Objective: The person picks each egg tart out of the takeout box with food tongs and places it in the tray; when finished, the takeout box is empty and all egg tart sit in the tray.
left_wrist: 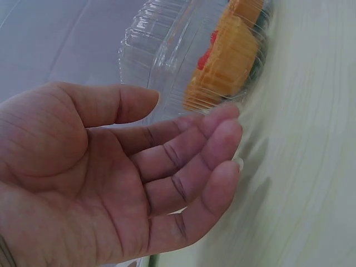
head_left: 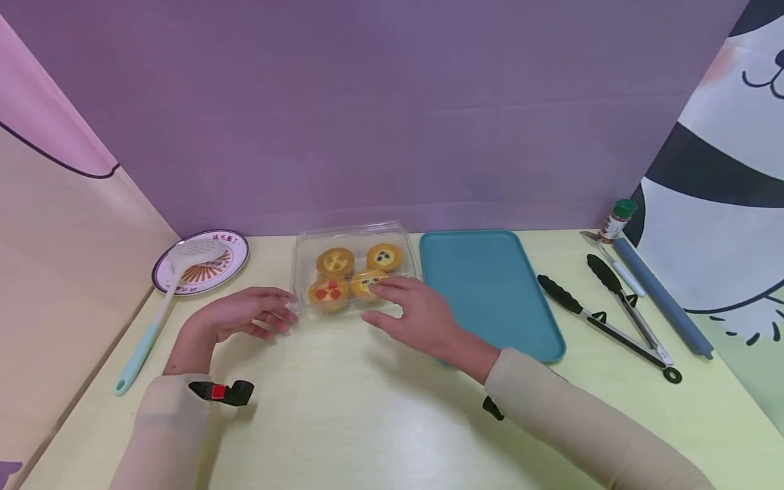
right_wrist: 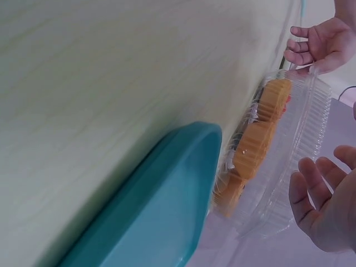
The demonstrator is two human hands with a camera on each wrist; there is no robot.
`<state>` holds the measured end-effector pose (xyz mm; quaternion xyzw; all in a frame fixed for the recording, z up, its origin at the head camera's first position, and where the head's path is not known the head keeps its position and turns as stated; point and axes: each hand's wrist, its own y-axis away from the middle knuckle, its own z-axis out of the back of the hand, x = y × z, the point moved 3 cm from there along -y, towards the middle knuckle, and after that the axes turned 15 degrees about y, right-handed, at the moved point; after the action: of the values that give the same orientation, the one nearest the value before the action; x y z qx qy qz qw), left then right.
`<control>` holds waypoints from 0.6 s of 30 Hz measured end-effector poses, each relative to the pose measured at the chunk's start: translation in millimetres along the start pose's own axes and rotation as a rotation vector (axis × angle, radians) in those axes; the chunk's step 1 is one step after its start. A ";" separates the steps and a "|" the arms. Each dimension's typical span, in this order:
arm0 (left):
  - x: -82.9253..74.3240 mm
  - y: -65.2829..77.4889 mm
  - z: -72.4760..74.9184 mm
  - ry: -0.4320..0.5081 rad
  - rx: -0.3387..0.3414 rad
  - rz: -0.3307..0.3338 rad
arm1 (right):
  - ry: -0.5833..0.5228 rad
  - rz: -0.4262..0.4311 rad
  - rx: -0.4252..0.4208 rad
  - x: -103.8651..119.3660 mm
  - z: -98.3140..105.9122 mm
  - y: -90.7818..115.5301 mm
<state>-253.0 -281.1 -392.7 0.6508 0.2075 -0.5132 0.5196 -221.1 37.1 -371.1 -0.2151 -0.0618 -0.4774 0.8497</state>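
A clear plastic clamshell box (head_left: 350,231) holds several tarts, one with red pieces (head_left: 329,292) on top and one with dark berries (head_left: 384,257). My left hand (head_left: 245,314) is just off the box's front left corner, fingers loosely bent and nothing in the palm; the left wrist view shows the palm (left_wrist: 105,178) bare beside the box wall. Over the front right part of the box reaches my right hand (head_left: 422,316), thumb and fingers spread apart, holding nothing. Its fingertips overlap the nearest right tart (head_left: 365,282) in the head view.
A teal tray (head_left: 490,292) lies right of the box, partly under my right forearm. Farther right are black-handled tongs (head_left: 621,330), a small-bladed tool (head_left: 621,271), a blue-grey rod (head_left: 664,299) and a green-capped jar (head_left: 617,221). At left, a skimmer (head_left: 194,254) leans on a patterned plate (head_left: 239,248).
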 end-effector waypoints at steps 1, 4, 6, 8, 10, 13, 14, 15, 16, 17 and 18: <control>-0.2 -0.6 0.0 0.001 0.002 0.004 | 0.002 0.001 -0.002 0.5 -1.2 -1.6; 0.2 -2.5 0.0 0.018 0.018 0.010 | 0.008 0.003 -0.004 2.2 -4.2 -5.8; 0.9 -3.5 -0.3 0.033 0.039 0.007 | 0.015 0.002 -0.002 4.0 -5.7 -7.8; 1.6 -5.0 -0.4 0.056 0.056 0.007 | 0.031 0.008 0.001 6.8 -6.9 -9.2; 2.0 -6.2 -0.2 0.076 0.070 0.002 | 0.045 0.013 0.002 10.2 -8.0 -10.3; 2.6 -7.6 0.7 0.100 0.080 -0.002 | 0.071 0.021 0.015 16.1 -10.9 -12.2; 2.8 -7.8 1.0 0.105 0.083 -0.004 | 0.081 0.025 0.021 18.2 -12.4 -13.1; 2.9 -7.9 1.3 0.109 0.086 -0.006 | 0.087 0.031 0.025 20.6 -13.7 -14.1; 3.2 -8.0 1.6 0.112 0.089 -0.009 | 0.097 0.039 0.030 22.9 -15.6 -15.3; 3.1 -7.8 1.4 0.114 0.090 -0.011 | 0.109 0.049 0.032 25.6 -17.5 -16.4; 3.1 -7.5 1.2 0.118 0.090 -0.012 | 0.117 0.060 0.032 28.4 -19.3 -17.5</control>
<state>-258.4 -280.2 -398.8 0.7016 0.2183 -0.4857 0.4735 -222.5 -1.3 -374.3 -0.1751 -0.0131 -0.4625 0.8690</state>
